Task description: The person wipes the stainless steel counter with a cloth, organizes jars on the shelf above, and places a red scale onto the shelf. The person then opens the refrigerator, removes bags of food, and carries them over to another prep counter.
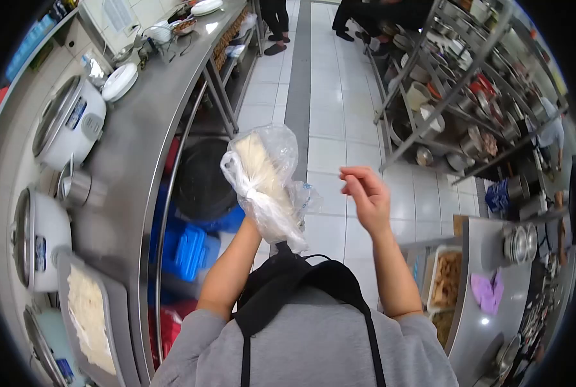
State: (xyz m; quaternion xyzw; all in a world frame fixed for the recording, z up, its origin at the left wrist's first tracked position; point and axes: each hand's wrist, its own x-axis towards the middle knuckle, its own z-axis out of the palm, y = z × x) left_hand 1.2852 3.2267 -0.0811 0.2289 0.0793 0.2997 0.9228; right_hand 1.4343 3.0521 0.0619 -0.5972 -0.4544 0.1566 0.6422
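A clear plastic bag holds a pale, block-shaped item whose kind I cannot make out. The bag is gathered into a white knot partway along. It is held up in front of my chest by my left hand, whose fingers are hidden behind the plastic; only the wrist and left forearm show below it. My right hand is raised to the right of the bag, apart from it. Its fingers are loosely bent, thumb and forefinger slightly apart, with nothing visible between them.
On the left, a steel counter carries rice cookers, a small pot and a grey tray with pale food. At right stand a cookware rack and another counter with a purple cloth. People's legs appear ahead.
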